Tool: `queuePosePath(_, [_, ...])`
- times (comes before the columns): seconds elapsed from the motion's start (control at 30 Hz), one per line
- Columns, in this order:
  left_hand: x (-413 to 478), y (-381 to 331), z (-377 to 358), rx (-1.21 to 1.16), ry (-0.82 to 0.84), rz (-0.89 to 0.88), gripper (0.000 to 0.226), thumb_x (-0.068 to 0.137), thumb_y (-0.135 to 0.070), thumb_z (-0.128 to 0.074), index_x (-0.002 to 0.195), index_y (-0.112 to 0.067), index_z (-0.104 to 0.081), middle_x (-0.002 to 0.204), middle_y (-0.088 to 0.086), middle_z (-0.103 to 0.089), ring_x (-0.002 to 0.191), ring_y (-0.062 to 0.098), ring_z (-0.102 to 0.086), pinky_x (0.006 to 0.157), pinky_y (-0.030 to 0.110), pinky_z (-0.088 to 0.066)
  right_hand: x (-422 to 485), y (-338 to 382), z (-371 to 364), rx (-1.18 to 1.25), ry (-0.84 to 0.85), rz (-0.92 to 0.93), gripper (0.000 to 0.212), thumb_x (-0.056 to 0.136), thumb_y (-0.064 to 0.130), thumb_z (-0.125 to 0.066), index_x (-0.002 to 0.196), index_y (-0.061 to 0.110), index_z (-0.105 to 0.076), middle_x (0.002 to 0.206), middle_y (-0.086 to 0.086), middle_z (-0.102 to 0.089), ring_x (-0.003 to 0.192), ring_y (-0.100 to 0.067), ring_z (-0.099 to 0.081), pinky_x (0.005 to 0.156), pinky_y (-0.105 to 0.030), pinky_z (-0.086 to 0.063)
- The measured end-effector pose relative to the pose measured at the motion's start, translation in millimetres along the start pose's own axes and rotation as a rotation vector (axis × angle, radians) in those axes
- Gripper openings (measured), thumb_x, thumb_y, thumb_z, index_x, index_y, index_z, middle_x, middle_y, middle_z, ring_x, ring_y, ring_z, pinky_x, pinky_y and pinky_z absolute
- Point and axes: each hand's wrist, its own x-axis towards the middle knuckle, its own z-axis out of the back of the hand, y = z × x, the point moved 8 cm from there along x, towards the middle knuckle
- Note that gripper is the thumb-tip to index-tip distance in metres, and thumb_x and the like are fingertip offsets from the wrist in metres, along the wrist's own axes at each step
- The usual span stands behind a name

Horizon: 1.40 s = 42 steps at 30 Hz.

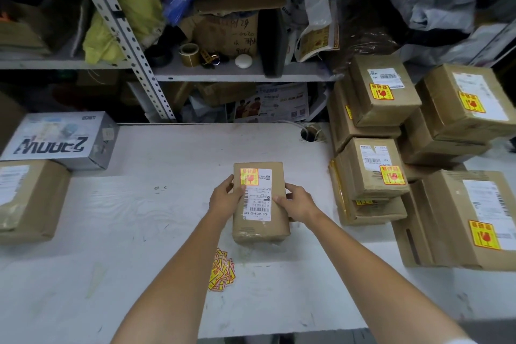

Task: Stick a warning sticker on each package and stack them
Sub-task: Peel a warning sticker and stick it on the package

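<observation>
From my remote seat I see a brown package [261, 227] lying flat at the middle of the white table [139, 218], a yellow warning sticker [249, 176] on its far top corner over the shipping label. The left hand [224, 198] grasps its left edge, thumb beside the sticker; the right hand [297, 202] grasps its right edge. Loose stickers [222, 274] lie just nearer. Stickered packages [374, 173] are stacked at right.

Stickers [222, 271] before package [261, 229], perhaps touching
</observation>
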Motion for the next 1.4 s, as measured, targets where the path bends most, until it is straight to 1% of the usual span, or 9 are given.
queuePosePath(0.3, [-37,-12,16,-0.064,0.019,-0.023,0.047,0.09,-0.015,-0.068,0.134,-0.025,-0.058,0.11,0.0,-0.071,0.098,0.021,-0.069,0.091,0.044,-0.056,-27,27,-5,0.186,-0.041,0.047,0.043,0.096,0.024,-0.059,0.139,0.027,-0.053,0.114,-0.002,-0.071,0.099,-0.021,-0.068,0.063,-0.032,-0.057])
queuePosePath(0.4, [-41,-49,32,-0.076,0.023,-0.075,0.046,0.092,-0.012,-0.066,0.135,-0.025,-0.056,0.107,-0.001,-0.071,0.095,0.02,-0.069,0.086,0.04,-0.057,-37,61,2,0.186,-0.09,0.132,0.044,0.092,0.029,-0.059,0.136,0.033,-0.055,0.115,0.003,-0.07,0.103,-0.017,-0.067,0.079,-0.042,-0.061])
queuePosePath(0.5, [-42,-89,44,-0.071,0.024,-0.137,0.043,0.093,-0.016,-0.065,0.134,-0.027,-0.057,0.113,0.001,-0.071,0.096,0.019,-0.068,0.086,0.042,-0.058,-52,100,16,0.144,-0.15,0.227,0.049,0.087,0.036,-0.061,0.136,0.039,-0.053,0.121,0.013,-0.067,0.111,-0.01,-0.063,0.095,-0.04,-0.055])
queuePosePath(0.63, [-46,-139,45,-0.078,0.05,-0.224,0.04,0.091,-0.022,-0.068,0.13,-0.027,-0.06,0.113,-0.002,-0.071,0.097,0.016,-0.068,0.089,0.043,-0.056,-76,140,47,0.164,-0.249,0.317,0.047,0.088,0.028,-0.065,0.134,0.034,-0.055,0.123,0.012,-0.066,0.11,-0.008,-0.062,0.097,-0.037,-0.053])
queuePosePath(0.87, [-80,-194,7,-0.055,0.208,-0.296,0.053,0.088,-0.02,-0.072,0.137,-0.025,-0.053,0.115,-0.002,-0.068,0.094,0.012,-0.066,0.079,0.033,-0.057,-125,158,109,0.201,-0.379,0.354,0.037,0.093,0.019,-0.065,0.129,0.027,-0.06,0.11,0.011,-0.068,0.101,-0.009,-0.065,0.069,-0.02,-0.054])
queuePosePath(0.97, [-93,-199,-21,-0.023,0.232,-0.33,0.051,0.089,-0.022,-0.071,0.136,-0.025,-0.054,0.117,-0.002,-0.068,0.096,0.014,-0.066,0.085,0.038,-0.057,-143,139,131,0.226,-0.427,0.329,0.034,0.094,0.015,-0.065,0.127,0.021,-0.062,0.111,0.007,-0.069,0.094,-0.004,-0.065,0.062,-0.013,-0.05])
queuePosePath(1.13, [-116,-200,-64,-0.004,0.258,-0.355,0.027,0.089,-0.021,-0.07,0.115,-0.027,-0.066,0.106,-0.005,-0.072,0.096,0.017,-0.068,0.09,0.043,-0.056,-161,107,167,0.247,-0.439,0.279,0.041,0.093,0.016,-0.066,0.133,0.018,-0.058,0.115,0.005,-0.066,0.1,-0.013,-0.064,0.069,-0.022,-0.052])
queuePosePath(1.23, [-133,-198,-89,0.001,0.252,-0.357,0.027,0.09,-0.02,-0.068,0.117,-0.023,-0.066,0.106,-0.004,-0.072,0.096,0.017,-0.069,0.088,0.041,-0.057,-166,86,187,0.223,-0.42,0.256,0.044,0.092,0.021,-0.068,0.135,0.019,-0.058,0.125,0.002,-0.066,0.105,-0.016,-0.064,0.089,-0.038,-0.056])
queuePosePath(1.4, [-159,-190,-133,-0.006,0.199,-0.351,0.026,0.091,-0.019,-0.067,0.117,-0.02,-0.066,0.106,-0.004,-0.072,0.094,0.016,-0.069,0.081,0.033,-0.058,-177,51,219,0.189,-0.401,0.232,0.046,0.093,0.029,-0.066,0.138,0.023,-0.055,0.128,0.004,-0.064,0.107,-0.016,-0.061,0.087,-0.037,-0.053])
